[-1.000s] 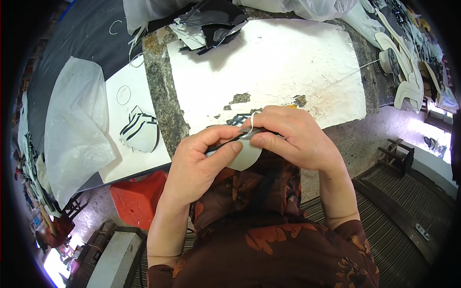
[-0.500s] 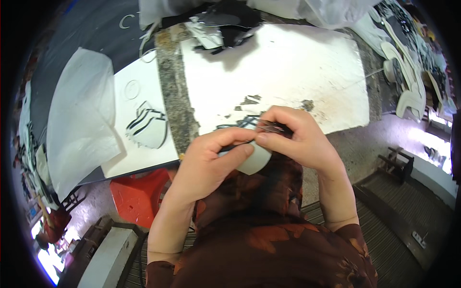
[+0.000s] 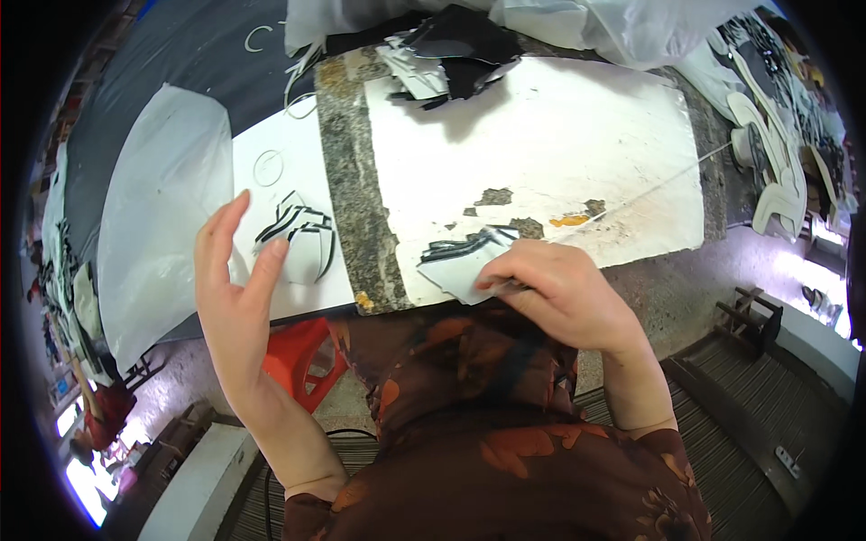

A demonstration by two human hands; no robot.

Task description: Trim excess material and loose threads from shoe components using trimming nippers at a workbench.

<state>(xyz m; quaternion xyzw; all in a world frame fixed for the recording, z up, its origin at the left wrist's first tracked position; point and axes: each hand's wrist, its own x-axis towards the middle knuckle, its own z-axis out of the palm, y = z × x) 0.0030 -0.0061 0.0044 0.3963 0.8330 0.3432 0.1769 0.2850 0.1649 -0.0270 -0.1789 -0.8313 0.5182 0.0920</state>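
Observation:
My left hand (image 3: 236, 279), fingers spread and holding nothing, is over the white sheet (image 3: 298, 149) at the left. Close by its thumb lies a small stack of pale cut pieces with black strips (image 3: 307, 257). My right hand (image 3: 564, 293) is curled at the front edge of the white board (image 3: 541, 126), its thumb and fingertips pinched together; what they grip is mostly hidden. Those fingertips touch the corner of another pile of pale pieces with black strips (image 3: 456, 266).
A pale cord (image 3: 667, 178) runs from a spool (image 3: 747, 147) toward my right hand. Black and white scraps (image 3: 456, 59) are heaped at the back. A translucent plastic sheet (image 3: 167, 207) lies far left. Below the table edge stands a red stool (image 3: 302, 361).
My left hand has let go of the pale piece and moved left to the small stack, its fingers opening. The right hand has moved slightly down and right, onto the pile's corner.

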